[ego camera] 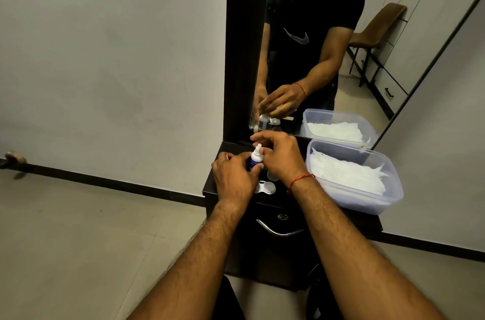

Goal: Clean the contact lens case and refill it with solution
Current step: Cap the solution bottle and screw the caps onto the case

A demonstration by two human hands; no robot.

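Observation:
A small solution bottle (255, 158) with a blue label and a white nozzle stands upright over the black dresser top (214, 190). My left hand (233, 176) grips its body. My right hand (279, 155) is curled beside and above the nozzle, fingertips at the tip; whether it holds a cap is hidden. The white contact lens case (266, 186) lies flat on the dresser just below the bottle, between my wrists. A small pale cap (271, 175) sits beside it under my right hand.
A clear plastic tub (367, 204) of white tissues stands on the dresser's right side. A mirror (315, 44) rises behind, showing my hands. A drawer with a metal handle (278, 231) is below. Grey wall and tiled floor lie left.

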